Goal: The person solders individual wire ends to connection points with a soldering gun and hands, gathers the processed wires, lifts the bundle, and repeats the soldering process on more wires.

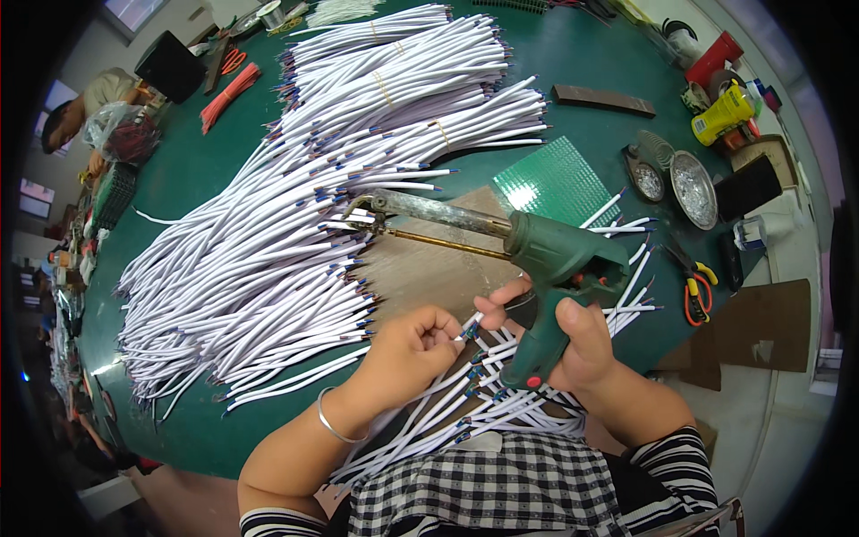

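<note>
"Two hands are busy; what does each one have?"

"The right hand (583, 353) is curled round the handle (540, 347) of a green gun-shaped tool (564, 246), thumb along its side. The left hand (407, 353) pinches a slim white cable (469, 324) between thumb and forefinger, the other fingers folded in."

"Where is that cable?"

"Between the hands, below the tool, just above the loose cables (429, 421) by the checked apron (483, 483)."

"How would it handle?"

"Light and bendy, I'd judge, with a smooth jacket that could slide or roll. Grip the white part close to the end; the thin coloured cores look easy to bend or break."

"And the tool?"

"Probably heavier, and front-weighted by its long metal barrel (443, 213). Keep to the handle: the barrel may be hot, I can't tell, and its bent tip sits right beside the big cable heap (250, 259)."
</note>
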`<state>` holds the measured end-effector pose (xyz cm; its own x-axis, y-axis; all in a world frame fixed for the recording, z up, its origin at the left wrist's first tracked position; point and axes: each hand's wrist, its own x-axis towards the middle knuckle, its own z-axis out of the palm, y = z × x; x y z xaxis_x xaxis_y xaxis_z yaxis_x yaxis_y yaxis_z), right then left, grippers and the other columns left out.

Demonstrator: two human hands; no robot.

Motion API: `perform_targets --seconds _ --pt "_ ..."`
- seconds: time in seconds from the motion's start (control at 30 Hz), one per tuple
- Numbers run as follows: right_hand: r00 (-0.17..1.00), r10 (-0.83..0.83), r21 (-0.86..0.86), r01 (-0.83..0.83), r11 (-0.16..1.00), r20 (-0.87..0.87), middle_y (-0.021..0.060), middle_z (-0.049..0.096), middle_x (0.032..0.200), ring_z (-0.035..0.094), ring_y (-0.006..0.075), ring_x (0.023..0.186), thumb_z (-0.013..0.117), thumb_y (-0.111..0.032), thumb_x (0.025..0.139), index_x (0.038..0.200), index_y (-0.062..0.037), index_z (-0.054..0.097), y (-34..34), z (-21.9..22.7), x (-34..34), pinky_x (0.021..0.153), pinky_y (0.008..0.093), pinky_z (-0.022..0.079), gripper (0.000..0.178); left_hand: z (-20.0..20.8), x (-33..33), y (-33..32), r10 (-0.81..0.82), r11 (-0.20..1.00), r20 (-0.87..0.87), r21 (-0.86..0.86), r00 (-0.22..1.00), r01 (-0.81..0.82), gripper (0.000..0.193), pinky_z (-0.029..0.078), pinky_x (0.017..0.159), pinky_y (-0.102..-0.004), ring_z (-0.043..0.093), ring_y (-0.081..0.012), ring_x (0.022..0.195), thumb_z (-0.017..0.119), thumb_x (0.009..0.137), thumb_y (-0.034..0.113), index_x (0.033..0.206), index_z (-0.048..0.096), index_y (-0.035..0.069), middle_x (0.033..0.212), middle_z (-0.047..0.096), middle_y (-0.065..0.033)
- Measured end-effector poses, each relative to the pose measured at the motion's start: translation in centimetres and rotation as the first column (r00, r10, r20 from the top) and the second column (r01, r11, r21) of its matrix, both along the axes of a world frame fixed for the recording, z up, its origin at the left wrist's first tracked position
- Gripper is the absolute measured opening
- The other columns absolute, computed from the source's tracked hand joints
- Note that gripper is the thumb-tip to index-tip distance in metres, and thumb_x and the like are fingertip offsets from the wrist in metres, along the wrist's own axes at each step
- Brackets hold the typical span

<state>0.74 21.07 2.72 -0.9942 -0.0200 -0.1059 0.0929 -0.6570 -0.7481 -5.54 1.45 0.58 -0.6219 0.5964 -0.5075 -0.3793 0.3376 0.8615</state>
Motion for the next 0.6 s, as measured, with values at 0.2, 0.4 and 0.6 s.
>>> perform_targets --seconds 0.2,0.4,0.6 --pt "1.0 0.02 0.055 -0.02 0.998 -0.009 0.023 0.057 0.114 0.058 0.0339 0.107 0.055 -0.03 0.088 0.132 0.0029 0.037 -1.4 -0.4 0.2 0.095 0.0465 0.046 0.058 -0.6 2.0 -0.2 0.236 0.918 0.271 0.254 0.933 -0.305 0.012 0.045 0.061 -0.0191 0.055 -0.0059 0.069 0.06 0.088 0.002 0.099 0.057 -0.001 0.083 0.059 -0.0024" --pt "1.0 0.003 0.034 -0.003 0.999 0.007 0.0201 0.057 0.117 0.056 0.0284 0.11 0.055 -0.027 0.089 0.13 0.0048 0.039 -1.9 -1.3 0.5 0.098 0.0419 0.044 0.054 -0.7 1.7 0.0 0.283 0.949 -0.085 0.169 0.955 -0.266 0.012 0.046 0.061 -0.0199 0.055 -0.005 0.07 0.066 0.083 0.001 0.094 0.061 -0.001 0.081 0.062 -0.001" --pt "0.999 -0.047 -0.033 0.046 0.998 -0.024 0.0178 0.056 0.12 0.053 0.0245 0.114 0.053 -0.024 0.091 0.131 0.004 0.039 -3.1 -1.8 1.6 0.1 0.0382 0.041 0.05 -0.8 1.0 -0.6 -0.039 0.998 -0.715 -0.069 0.698 -0.015 0.012 0.049 0.061 -0.0271 0.061 -0.0183 0.064 0.068 0.077 0.002 0.088 0.065 0.001 0.082 0.063 -0.0089"
